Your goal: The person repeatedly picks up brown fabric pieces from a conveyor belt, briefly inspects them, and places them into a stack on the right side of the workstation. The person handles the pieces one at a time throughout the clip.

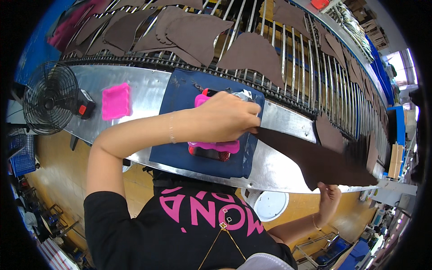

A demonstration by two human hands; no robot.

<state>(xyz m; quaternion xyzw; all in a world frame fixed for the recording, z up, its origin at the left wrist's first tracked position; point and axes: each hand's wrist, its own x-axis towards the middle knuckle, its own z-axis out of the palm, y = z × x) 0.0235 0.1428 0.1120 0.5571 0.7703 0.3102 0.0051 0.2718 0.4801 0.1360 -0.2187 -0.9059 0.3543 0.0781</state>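
A dark brown piece, apparently leather or fabric, (310, 155) stretches between my hands above the metal table. My left hand (231, 114) is closed on its left tip, over the navy mat. With thumb and fingers, my right hand (328, 195) pinches its lower edge near the table's front. Under my left hand and wrist, a pink tray-like item (225, 147) lies on the navy mat (173, 155), with red and black things partly showing around it. Most of that stack is hidden by my hand. A crumpled silvery scrap (244, 94) shows just behind my knuckles.
Beyond the metal table (146, 90) runs a conveyor of metal rods (294, 67) carrying several brown cut pieces (191, 36). A black fan (50, 98) stands at the left end, near a pink dish (116, 101). A round white lid or bucket (270, 204) is below the front edge.
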